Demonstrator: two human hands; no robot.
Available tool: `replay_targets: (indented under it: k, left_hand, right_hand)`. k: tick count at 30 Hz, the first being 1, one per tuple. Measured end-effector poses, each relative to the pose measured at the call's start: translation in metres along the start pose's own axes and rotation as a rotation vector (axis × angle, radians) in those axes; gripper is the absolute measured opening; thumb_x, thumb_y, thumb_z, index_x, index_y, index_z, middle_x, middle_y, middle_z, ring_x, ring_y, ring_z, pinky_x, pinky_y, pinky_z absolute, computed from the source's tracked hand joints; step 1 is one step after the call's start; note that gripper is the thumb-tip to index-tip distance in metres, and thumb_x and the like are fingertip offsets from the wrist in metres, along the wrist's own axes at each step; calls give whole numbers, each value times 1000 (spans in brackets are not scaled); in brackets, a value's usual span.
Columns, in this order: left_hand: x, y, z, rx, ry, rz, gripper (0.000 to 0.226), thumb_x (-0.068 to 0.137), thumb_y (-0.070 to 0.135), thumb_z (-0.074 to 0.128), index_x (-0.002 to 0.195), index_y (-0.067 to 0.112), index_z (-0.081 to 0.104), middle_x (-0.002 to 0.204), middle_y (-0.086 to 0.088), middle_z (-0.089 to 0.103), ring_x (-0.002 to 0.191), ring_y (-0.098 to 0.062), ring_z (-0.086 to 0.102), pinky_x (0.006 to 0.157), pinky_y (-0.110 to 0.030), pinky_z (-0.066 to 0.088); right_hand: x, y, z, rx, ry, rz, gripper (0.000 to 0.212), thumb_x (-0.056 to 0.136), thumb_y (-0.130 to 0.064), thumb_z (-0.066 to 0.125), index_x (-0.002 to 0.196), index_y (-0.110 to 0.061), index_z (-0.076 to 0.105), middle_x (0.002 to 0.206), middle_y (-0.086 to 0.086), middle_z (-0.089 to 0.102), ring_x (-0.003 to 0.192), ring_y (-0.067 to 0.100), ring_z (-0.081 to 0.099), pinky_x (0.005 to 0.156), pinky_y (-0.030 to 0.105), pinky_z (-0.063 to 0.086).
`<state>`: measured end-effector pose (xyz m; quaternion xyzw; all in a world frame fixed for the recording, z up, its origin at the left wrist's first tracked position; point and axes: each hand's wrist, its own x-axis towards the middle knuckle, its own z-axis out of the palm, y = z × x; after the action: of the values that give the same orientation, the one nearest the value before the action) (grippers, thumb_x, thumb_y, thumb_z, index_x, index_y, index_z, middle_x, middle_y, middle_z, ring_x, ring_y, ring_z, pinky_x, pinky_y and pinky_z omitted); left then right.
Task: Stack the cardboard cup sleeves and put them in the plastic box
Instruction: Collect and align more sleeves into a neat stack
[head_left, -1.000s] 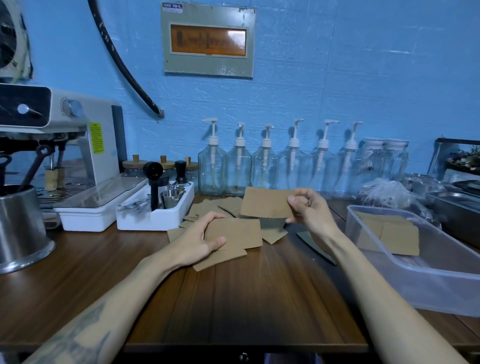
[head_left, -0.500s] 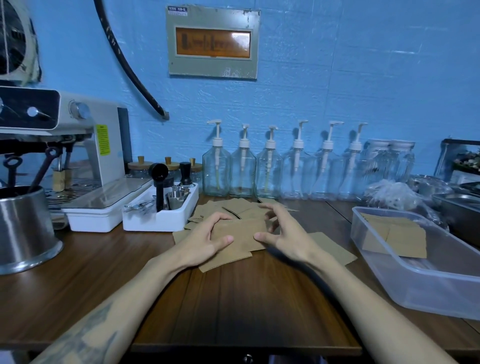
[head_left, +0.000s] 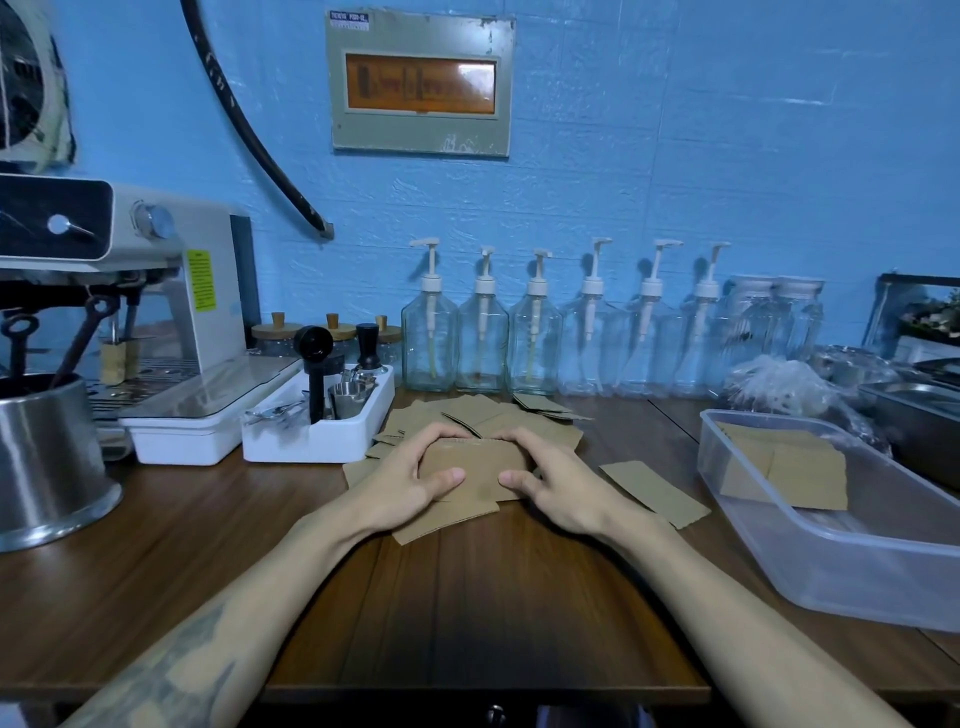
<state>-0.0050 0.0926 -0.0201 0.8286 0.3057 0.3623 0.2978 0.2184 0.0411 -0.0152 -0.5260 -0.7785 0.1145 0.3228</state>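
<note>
My left hand (head_left: 410, 480) and my right hand (head_left: 558, 486) are both curled around a small stack of flat brown cardboard cup sleeves (head_left: 470, 475) on the dark wooden table (head_left: 467, 597). Each hand grips one end of the stack, with the thumbs pressing on the top sleeve and the other fingers wrapped over the far edge. The stack lies on some more loose sleeves (head_left: 467, 410) that are spread behind it, toward the row of clear glass pump bottles (head_left: 480, 338). One single sleeve (head_left: 652, 491) lies alone just to the right of my right hand. The clear plastic box (head_left: 831, 566) stands at the right side of the table, well apart from my hands, and I see a few sleeves in the box (head_left: 784, 467) lying flat on its bottom.
</note>
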Motion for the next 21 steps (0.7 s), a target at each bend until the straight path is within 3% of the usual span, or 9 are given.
replay_targets:
  k: [4, 6, 8, 11, 14, 17, 21]
  left_hand:
    - [0, 1, 0, -13, 22, 8, 32, 93, 14, 66, 112, 37, 56, 112, 16, 62, 103, 7, 57, 83, -9, 43]
    - [0, 0, -1, -19, 31, 6, 31, 92, 15, 67, 112, 38, 57, 111, 16, 63, 103, 4, 58, 85, -14, 44]
    - [0, -3, -4, -30, 54, -5, 31, 92, 19, 68, 115, 37, 58, 112, 18, 63, 105, 2, 59, 89, -20, 46]
    - [0, -2, -7, -44, 74, -15, 32, 92, 20, 68, 117, 35, 58, 113, 20, 62, 106, 2, 59, 94, -24, 47]
    - [-3, 1, -5, -21, 38, -22, 33, 92, 17, 68, 113, 40, 57, 111, 20, 62, 99, 8, 59, 84, -14, 45]
    - [-5, 4, -5, -2, 11, -39, 32, 93, 18, 67, 116, 36, 55, 109, 17, 61, 90, 13, 58, 72, -5, 42]
    - [-7, 5, -6, 0, 15, -42, 32, 93, 19, 67, 117, 36, 55, 110, 18, 61, 90, 13, 58, 73, -6, 41]
  right_hand:
    - [-5, 0, -4, 12, -3, 39, 43, 97, -31, 58, 136, -42, 44, 124, -10, 59, 102, 6, 57, 88, 24, 46]
    - [-10, 0, -11, 33, 39, 86, 44, 97, -33, 58, 138, -38, 44, 111, -4, 62, 89, 4, 58, 79, 20, 43]
    - [-16, 7, -23, 17, 111, 145, 44, 97, -36, 57, 139, -29, 46, 103, 0, 63, 91, 8, 59, 82, 25, 44]
    - [-24, 31, -42, -302, 177, 308, 44, 97, -40, 54, 137, -21, 48, 120, 2, 57, 114, 20, 52, 98, 38, 44]
    - [-33, 46, -51, -602, 96, 595, 49, 98, -44, 47, 134, -11, 50, 136, 12, 42, 127, 32, 38, 104, 46, 39]
    - [-38, 48, -53, -648, 50, 788, 58, 97, -54, 39, 128, -8, 57, 140, 18, 38, 129, 36, 34, 106, 46, 34]
    - [-36, 45, -53, -613, 99, 820, 67, 91, -64, 46, 130, -10, 56, 144, 17, 38, 133, 36, 33, 107, 46, 31]
